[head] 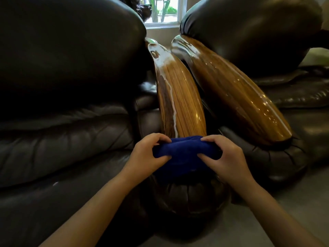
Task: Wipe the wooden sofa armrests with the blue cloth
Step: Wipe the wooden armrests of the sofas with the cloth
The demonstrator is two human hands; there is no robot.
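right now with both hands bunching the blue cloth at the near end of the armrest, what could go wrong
1. The blue cloth is bunched between the left hand and right hand, so little of it may meet the wood and the wipe could leave streaks.
2. The second wooden armrest sits close beside the first wooden armrest; knuckles could catch in the narrow gap between them.

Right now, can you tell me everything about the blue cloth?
The blue cloth is deep royal blue, soft and thick like a towel, bunched into folds. It sits over the near end of the left wooden armrest, hiding its tip, above the dark leather sofa arm. The left hand pinches its left side and the right hand its right side. It looks clean; wet or dry can't be told.
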